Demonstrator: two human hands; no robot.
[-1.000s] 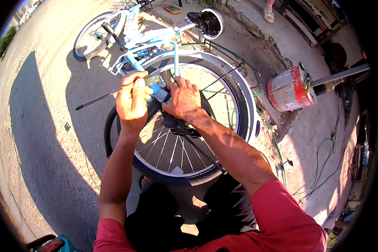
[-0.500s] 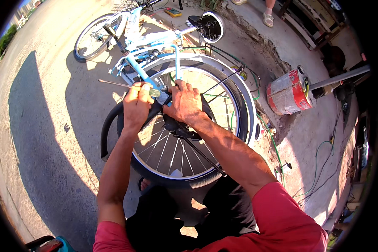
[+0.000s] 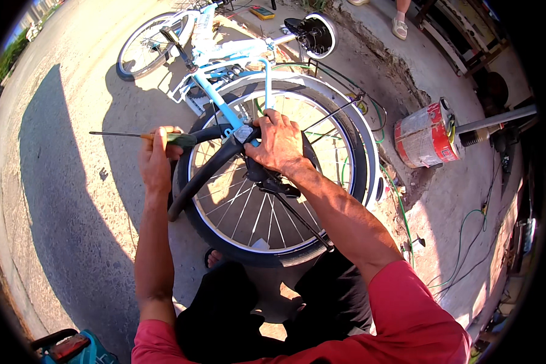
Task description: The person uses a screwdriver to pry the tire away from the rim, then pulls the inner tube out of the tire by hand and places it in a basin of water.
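A light-blue bicycle lies on its side with its spoked wheel in front of me. A thick black rubber tube bends around the frame end by the wheel's hub, and one length slants down toward my left. My right hand is closed over the tube at this bend, thumb on the near side; its fingertips partly hide what lies beneath. My left hand is closed on a screwdriver with a translucent greenish handle, its long thin shaft pointing left. The handle's end is close to the tube.
A red and grey can stands at the right, with a metal bar behind it. Green cord trails over the ground. A yellow device lies beyond the bicycle. Another person's foot is at the far right. A teal tool sits lower left.
My left hand has moved left, away from the hub, taking the screwdriver along. The tube's left loop has straightened into a slanting length. My right hand stays at the hub.
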